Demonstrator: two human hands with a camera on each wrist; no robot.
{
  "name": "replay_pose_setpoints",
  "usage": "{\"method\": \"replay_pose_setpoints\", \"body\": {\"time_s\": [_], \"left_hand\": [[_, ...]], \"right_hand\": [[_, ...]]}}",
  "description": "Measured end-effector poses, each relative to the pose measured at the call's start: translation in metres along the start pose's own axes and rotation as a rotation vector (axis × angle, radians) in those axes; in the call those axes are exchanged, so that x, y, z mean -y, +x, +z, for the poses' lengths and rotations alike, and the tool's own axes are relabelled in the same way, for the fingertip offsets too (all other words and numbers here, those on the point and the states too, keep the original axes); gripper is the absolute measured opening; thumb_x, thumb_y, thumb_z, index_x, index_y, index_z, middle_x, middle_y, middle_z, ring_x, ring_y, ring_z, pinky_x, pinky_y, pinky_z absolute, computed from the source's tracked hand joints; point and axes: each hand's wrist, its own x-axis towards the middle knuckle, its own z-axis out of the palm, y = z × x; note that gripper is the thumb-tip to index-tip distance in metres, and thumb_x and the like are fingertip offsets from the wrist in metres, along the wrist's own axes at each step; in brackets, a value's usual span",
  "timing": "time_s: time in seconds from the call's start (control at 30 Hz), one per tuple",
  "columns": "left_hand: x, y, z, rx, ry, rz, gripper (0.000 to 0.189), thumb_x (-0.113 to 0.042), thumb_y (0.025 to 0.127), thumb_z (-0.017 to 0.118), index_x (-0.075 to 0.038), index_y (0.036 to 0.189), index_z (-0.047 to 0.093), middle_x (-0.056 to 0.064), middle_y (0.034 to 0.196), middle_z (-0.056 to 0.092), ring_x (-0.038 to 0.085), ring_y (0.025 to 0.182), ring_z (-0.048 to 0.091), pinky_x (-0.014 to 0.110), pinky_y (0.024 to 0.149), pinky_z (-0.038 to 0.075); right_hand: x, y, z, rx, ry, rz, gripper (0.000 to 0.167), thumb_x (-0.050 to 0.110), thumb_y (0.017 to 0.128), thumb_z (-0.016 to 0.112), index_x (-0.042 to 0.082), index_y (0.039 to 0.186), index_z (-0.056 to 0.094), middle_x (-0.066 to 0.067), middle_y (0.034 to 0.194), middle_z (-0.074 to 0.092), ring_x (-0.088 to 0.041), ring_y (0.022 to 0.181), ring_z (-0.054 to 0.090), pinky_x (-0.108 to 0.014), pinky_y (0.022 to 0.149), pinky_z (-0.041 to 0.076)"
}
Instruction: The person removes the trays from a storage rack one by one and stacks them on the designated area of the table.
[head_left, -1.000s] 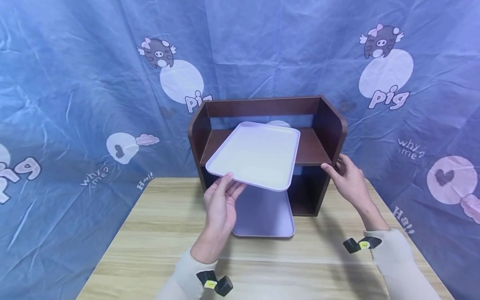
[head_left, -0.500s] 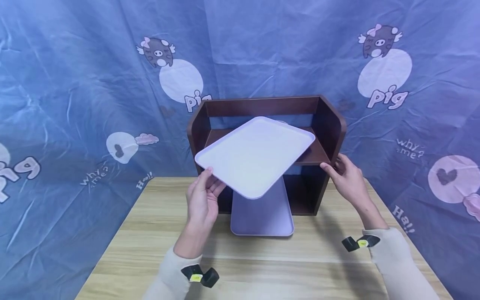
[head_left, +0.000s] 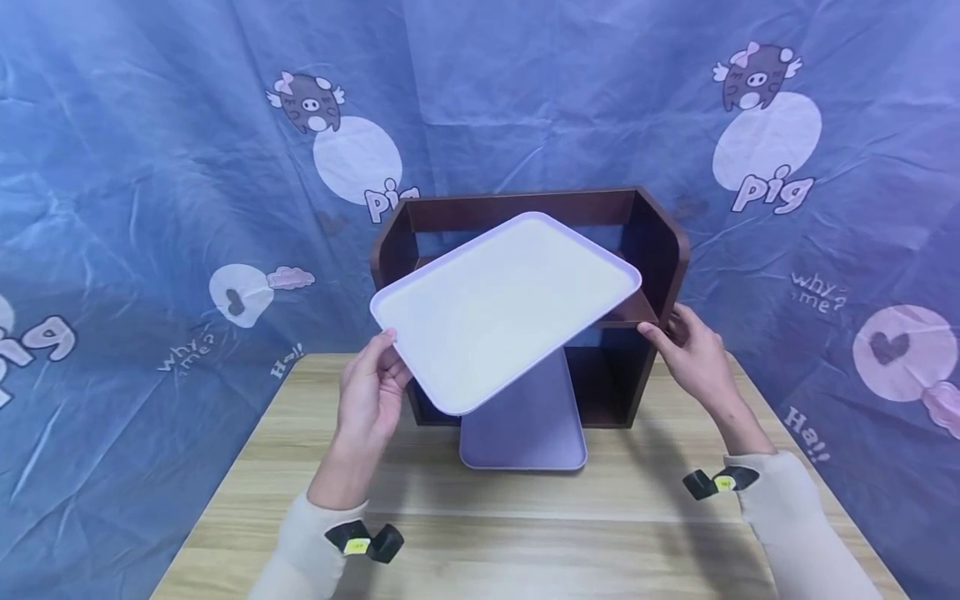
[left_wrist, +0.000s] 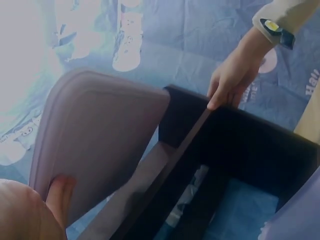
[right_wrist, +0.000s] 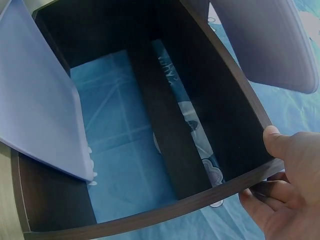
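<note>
A pale lilac tray (head_left: pixel 502 308) is held up at a slant in front of the dark brown two-tier shelf (head_left: pixel 645 367). My left hand (head_left: pixel 367 392) grips its near left edge, thumb on top and fingers beneath; the left wrist view shows the fingers (left_wrist: pixel 61 197) against its underside. My right hand (head_left: pixel 693 354) holds the right side panel of the shelf at the middle board, the thumb (right_wrist: pixel 274 142) on the front edge and the fingers curled behind. A second lilac tray (head_left: pixel 525 433) sticks out of the lower compartment, its back part hidden by the raised one.
The shelf stands at the back of a light wood table (head_left: pixel 555 550). Behind and around it hangs a blue curtain (head_left: pixel 517 100) printed with cartoon pigs. Both wrists wear small black cameras (head_left: pixel 720 482).
My left hand has moved left with the upper tray, turning it so its far end swings right. My right hand stays on the shelf, and the lower tray lies as before.
</note>
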Motion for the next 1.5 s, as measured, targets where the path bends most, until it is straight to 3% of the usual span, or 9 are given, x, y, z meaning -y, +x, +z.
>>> {"method": "replay_pose_setpoints", "body": {"time_s": [0.13,0.37,0.73,0.83,0.93,1.07,1.17,1.3,1.5], "left_hand": [[-0.008,0.001,-0.004,0.000,-0.004,-0.019,0.023,-0.002,0.107,0.055,-0.001,0.095,0.075,0.010,0.084,0.082,0.016,0.080,0.082,0.028,0.074,0.069],[-0.013,0.004,-0.008,0.023,0.028,-0.052,0.027,-0.002,0.106,0.054,-0.002,0.091,0.077,0.008,0.081,0.081,0.014,0.075,0.081,0.026,0.071,0.068],[-0.017,0.010,-0.022,0.082,0.086,-0.108,0.035,-0.003,0.109,0.049,-0.002,0.088,0.077,0.005,0.077,0.079,0.010,0.070,0.078,0.020,0.068,0.065],[-0.018,0.009,-0.027,0.100,0.128,-0.117,0.036,-0.004,0.109,0.048,-0.004,0.088,0.077,0.004,0.077,0.079,0.010,0.070,0.078,0.020,0.067,0.065],[-0.018,0.009,-0.032,0.112,0.162,-0.126,0.038,-0.004,0.109,0.047,-0.006,0.087,0.077,0.003,0.075,0.079,0.009,0.069,0.078,0.019,0.066,0.065],[-0.017,0.008,-0.039,0.137,0.188,-0.131,0.040,-0.003,0.109,0.046,-0.007,0.085,0.078,0.001,0.073,0.078,0.008,0.067,0.076,0.019,0.065,0.064],[-0.017,0.006,-0.045,0.160,0.219,-0.140,0.042,-0.003,0.109,0.045,-0.008,0.084,0.078,0.001,0.072,0.078,0.007,0.066,0.076,0.019,0.065,0.064],[-0.014,0.004,-0.053,0.191,0.251,-0.171,0.042,-0.004,0.110,0.044,-0.010,0.085,0.078,0.000,0.074,0.079,0.007,0.067,0.077,0.020,0.066,0.065],[-0.007,0.001,-0.065,0.245,0.257,-0.194,0.044,-0.004,0.109,0.042,-0.012,0.087,0.079,-0.001,0.078,0.080,0.007,0.070,0.077,0.019,0.067,0.065]], "right_hand": [[0.001,0.000,0.000,-0.009,-0.007,-0.011,0.061,0.040,0.104,0.069,0.000,0.148,0.054,-0.026,0.136,0.069,-0.047,0.124,0.068,-0.031,0.091,0.054],[0.000,0.000,-0.001,-0.018,0.028,-0.015,0.054,0.027,0.104,0.071,-0.003,0.146,0.055,-0.031,0.134,0.067,-0.050,0.123,0.067,0.006,0.079,0.039],[-0.001,0.003,-0.003,-0.033,-0.011,-0.052,0.038,0.004,0.097,0.066,-0.009,0.133,0.062,-0.036,0.125,0.070,-0.051,0.117,0.069,0.008,0.078,0.035],[-0.001,0.002,-0.005,-0.023,-0.007,-0.039,0.039,0.009,0.099,0.068,-0.008,0.134,0.063,-0.035,0.125,0.071,-0.042,0.116,0.072,0.007,0.079,0.037],[-0.001,0.002,-0.006,-0.017,0.003,-0.019,0.041,0.018,0.102,0.070,-0.006,0.134,0.064,-0.033,0.123,0.073,-0.011,0.103,0.073,0.005,0.078,0.039],[0.000,0.003,-0.006,-0.006,0.005,-0.004,0.045,0.029,0.102,0.072,-0.004,0.133,0.065,-0.030,0.120,0.075,0.022,0.087,0.052,0.002,0.075,0.041],[0.001,0.004,-0.007,0.006,-0.018,0.008,0.051,0.037,0.102,0.073,-0.002,0.134,0.064,-0.027,0.121,0.076,0.011,0.091,0.061,-0.007,0.077,0.045],[0.001,0.003,-0.007,0.022,-0.042,0.025,0.056,0.043,0.102,0.072,0.000,0.137,0.063,-0.025,0.123,0.076,-0.028,0.106,0.072,-0.023,0.081,0.048],[0.002,0.005,-0.008,0.037,-0.038,0.029,0.060,0.046,0.102,0.072,0.000,0.140,0.062,-0.025,0.125,0.075,-0.034,0.107,0.073,-0.019,0.076,0.047]]}}
